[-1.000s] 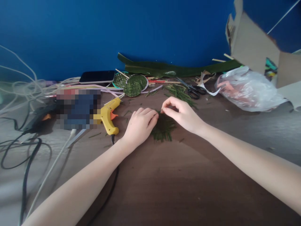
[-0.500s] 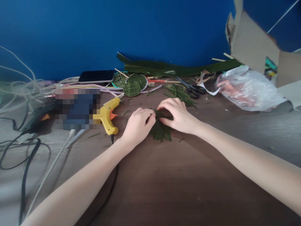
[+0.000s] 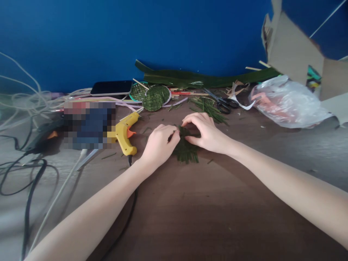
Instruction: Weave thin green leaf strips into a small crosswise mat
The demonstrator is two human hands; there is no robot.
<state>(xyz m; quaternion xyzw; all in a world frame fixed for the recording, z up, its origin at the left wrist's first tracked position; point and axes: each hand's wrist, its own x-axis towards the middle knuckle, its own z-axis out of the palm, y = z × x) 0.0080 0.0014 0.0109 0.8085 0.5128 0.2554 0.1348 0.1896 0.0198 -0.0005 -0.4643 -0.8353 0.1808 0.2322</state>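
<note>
A small mat of woven green leaf strips (image 3: 187, 154) lies on the table in front of me, its loose ends fanned toward me. My left hand (image 3: 161, 143) is closed at the mat's left edge, thumb and fingers pinching the strips; the fingertips are partly hidden. From the right, my right hand (image 3: 204, 131) curves over the mat, thumb on its near part and fingers at its far edge. Just beyond my right hand rests a pile of cut leaf strips (image 3: 208, 108). Left of my left hand lies a yellow glue gun (image 3: 125, 136) with an orange trigger.
Round woven leaf discs (image 3: 153, 99), a phone (image 3: 111, 87) and dark scissors (image 3: 223, 103) lie toward the blue wall, under a long green leaf (image 3: 190, 79). A plastic bag (image 3: 289, 105) and cardboard box (image 3: 295, 47) stand right. Cables (image 3: 35, 195) run along the left.
Almost nothing differs. Both hands stay at the leaf mat, with only a very slight shift of the right hand's fingers.
</note>
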